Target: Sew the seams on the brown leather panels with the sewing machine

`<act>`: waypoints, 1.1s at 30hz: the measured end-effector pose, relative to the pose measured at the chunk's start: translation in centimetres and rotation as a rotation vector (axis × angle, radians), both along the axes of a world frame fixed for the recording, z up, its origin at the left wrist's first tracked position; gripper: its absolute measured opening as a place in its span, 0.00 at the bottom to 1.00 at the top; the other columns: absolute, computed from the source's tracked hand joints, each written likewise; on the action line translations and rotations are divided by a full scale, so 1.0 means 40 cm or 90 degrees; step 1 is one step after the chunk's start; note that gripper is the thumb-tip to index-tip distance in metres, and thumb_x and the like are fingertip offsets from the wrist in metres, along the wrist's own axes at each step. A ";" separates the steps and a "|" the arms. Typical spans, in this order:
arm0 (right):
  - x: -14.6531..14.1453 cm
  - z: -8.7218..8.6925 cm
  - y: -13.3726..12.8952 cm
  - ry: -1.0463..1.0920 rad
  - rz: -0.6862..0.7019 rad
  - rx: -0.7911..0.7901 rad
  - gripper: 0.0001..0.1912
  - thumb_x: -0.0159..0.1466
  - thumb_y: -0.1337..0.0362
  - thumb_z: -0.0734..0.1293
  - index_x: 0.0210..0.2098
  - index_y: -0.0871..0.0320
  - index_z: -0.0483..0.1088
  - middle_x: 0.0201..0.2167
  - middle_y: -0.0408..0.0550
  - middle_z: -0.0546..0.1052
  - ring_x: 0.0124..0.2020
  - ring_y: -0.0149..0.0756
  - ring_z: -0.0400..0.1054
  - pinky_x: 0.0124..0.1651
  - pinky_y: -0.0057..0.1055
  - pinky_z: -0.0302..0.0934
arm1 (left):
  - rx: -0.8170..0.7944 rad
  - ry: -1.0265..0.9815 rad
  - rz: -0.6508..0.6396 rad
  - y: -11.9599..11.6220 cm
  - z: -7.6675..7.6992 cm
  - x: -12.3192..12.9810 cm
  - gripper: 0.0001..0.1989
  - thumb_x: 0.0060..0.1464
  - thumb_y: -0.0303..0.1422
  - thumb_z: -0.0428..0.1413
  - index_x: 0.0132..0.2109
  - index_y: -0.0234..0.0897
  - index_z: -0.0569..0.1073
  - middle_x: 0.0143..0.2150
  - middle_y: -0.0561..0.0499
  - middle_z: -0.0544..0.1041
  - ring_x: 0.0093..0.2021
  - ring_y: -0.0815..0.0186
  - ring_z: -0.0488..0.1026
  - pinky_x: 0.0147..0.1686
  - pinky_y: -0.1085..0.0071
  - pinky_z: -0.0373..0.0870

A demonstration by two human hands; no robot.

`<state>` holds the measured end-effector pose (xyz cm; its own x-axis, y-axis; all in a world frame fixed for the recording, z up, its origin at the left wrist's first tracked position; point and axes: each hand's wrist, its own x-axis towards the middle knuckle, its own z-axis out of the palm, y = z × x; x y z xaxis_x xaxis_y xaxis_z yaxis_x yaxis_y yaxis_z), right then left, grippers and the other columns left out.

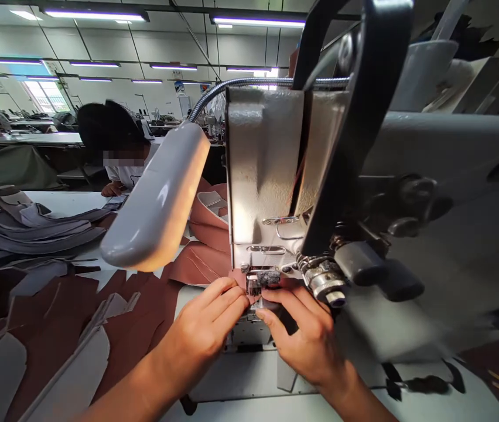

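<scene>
Left hand (199,331) and right hand (306,337): fingertips pressed together, pinching small brown leather piece (238,278) under sewing machine (265,170) head, 12 o'clock from hands; pinch seems to hold edge steady. Cut leather panels (56,316) at 9 o'clock, within reach.

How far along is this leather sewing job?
Done, it seems: a reddish-brown leather panel beside the sewing machine shows a stitched line, and grey pieces lie stacked at the left. In hand: the left hand and right hand pinch a small leather piece at the machine. Left, probably: flat brown leather pieces on the table, apparently unstitched; how many remain is hard to tell.
</scene>
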<state>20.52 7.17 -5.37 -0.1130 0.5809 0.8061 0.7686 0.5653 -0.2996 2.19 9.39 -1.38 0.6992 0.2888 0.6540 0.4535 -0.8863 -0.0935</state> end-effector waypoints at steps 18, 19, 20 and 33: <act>0.020 -0.009 0.021 -0.023 0.027 -0.220 0.11 0.59 0.59 0.61 0.39 0.54 0.70 0.36 0.50 0.77 0.39 0.47 0.71 0.42 0.47 0.66 | -0.020 -0.045 -0.015 0.045 -0.008 0.000 0.09 0.57 0.19 0.47 0.41 0.29 0.70 0.37 0.46 0.76 0.40 0.67 0.72 0.47 0.69 0.70; 0.022 -0.005 0.021 -0.027 0.035 -0.227 0.11 0.59 0.60 0.62 0.40 0.54 0.70 0.37 0.49 0.77 0.40 0.47 0.70 0.43 0.47 0.66 | -0.021 -0.044 -0.016 0.046 -0.009 0.000 0.08 0.57 0.20 0.47 0.41 0.29 0.70 0.37 0.46 0.76 0.40 0.67 0.72 0.46 0.69 0.70; 0.023 -0.001 0.022 -0.032 0.040 -0.234 0.11 0.59 0.61 0.62 0.40 0.54 0.70 0.37 0.49 0.77 0.40 0.47 0.70 0.44 0.47 0.65 | -0.021 -0.042 -0.017 0.047 -0.010 0.001 0.08 0.58 0.20 0.47 0.41 0.29 0.70 0.36 0.46 0.76 0.40 0.67 0.72 0.46 0.70 0.70; 0.029 -0.027 0.025 0.000 0.021 -0.252 0.19 0.59 0.52 0.62 0.43 0.58 0.71 0.39 0.55 0.75 0.44 0.50 0.69 0.48 0.49 0.64 | -0.014 -0.023 -0.018 0.039 0.004 0.000 0.09 0.60 0.21 0.44 0.41 0.29 0.69 0.36 0.46 0.76 0.39 0.66 0.71 0.45 0.68 0.70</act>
<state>21.69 8.16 -6.43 -0.1375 0.8424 0.5211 0.7517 0.4313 -0.4989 2.20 10.96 -1.22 0.6829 0.2844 0.6729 0.4314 -0.9003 -0.0574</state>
